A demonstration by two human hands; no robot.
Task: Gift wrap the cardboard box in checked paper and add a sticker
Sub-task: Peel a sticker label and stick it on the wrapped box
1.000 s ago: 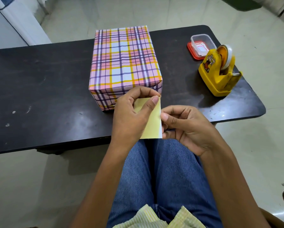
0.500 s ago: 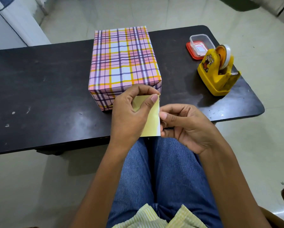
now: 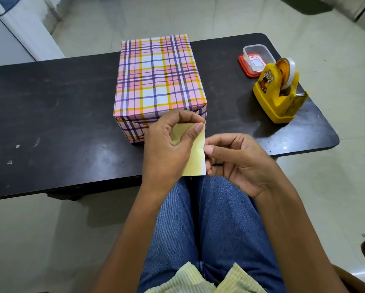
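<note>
At the near edge of a dark surface (image 3: 61, 115), a seated person in jeans works a small pale-yellow sheet (image 3: 195, 157) over the lap, just in front of the box (image 3: 160, 81). The box stands mid-surface, covered in pink, purple and yellow checked paper with its near end folded shut, so the wrapping looks finished. No sticker shows on the faces in view.

The left hand (image 3: 168, 149) pinches the sheet's top corner between thumb and curled forefinger, its fingers (image 3: 185, 115) closed on the paper. The right hand (image 3: 238, 163) meets the sheet's right edge, with thumb and forefinger tips curled in and nipping at it. Its other digits are loosely bent and hold nothing else.

By the look of it, the sticker is being picked free of its backing, which leaves peeling it and pressing it onto the box. A yellow tape dispenser (image 3: 279, 92) and a small clear container (image 3: 258, 53) on a red lid sit well to the right, untouched.
</note>
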